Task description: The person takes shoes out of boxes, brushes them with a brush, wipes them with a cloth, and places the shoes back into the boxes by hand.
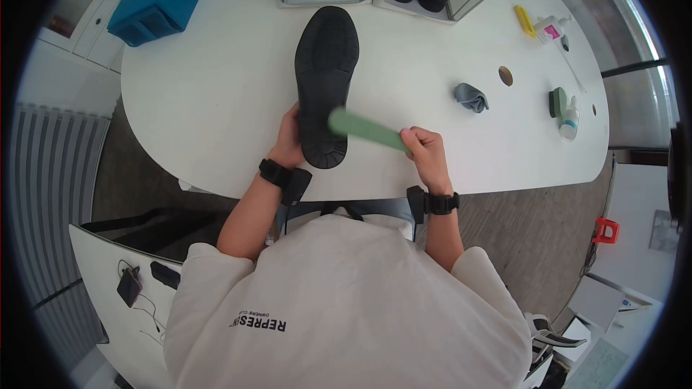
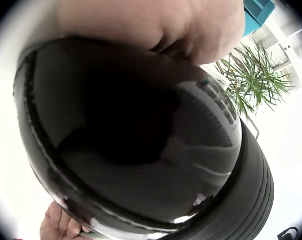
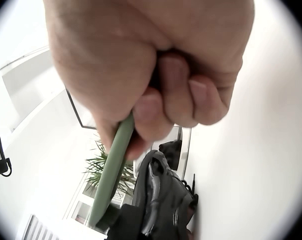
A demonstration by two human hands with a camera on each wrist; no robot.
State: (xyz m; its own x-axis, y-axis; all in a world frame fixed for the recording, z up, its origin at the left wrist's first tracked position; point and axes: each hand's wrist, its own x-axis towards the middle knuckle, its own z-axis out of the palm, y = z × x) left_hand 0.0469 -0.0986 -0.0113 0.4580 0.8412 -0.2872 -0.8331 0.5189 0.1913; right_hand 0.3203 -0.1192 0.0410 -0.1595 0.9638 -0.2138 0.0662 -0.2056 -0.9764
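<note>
A black shoe [image 1: 326, 79] is held sole up over the table, its heel toward me. My left hand [image 1: 290, 138] grips it from the left near the heel; the shoe hides most of the fingers. In the left wrist view the glossy heel [image 2: 141, 125] fills the picture under the hand. My right hand [image 1: 427, 153] holds a green brush [image 1: 371, 132] by the end of its handle, fingers curled round it. The brush's far end overlaps the sole near the heel. Dark bristles [image 3: 109, 216] show against the shoe in the right wrist view.
Two open white boxes [image 1: 461, 7] with black footwear stand at the back, a blue case [image 1: 166, 0] at the left. A crumpled grey cloth [image 1: 471, 97] lies right of the brush. Farther right are a second green brush [image 1: 558, 102], bottles [image 1: 569, 122] and a yellow item [image 1: 524, 20].
</note>
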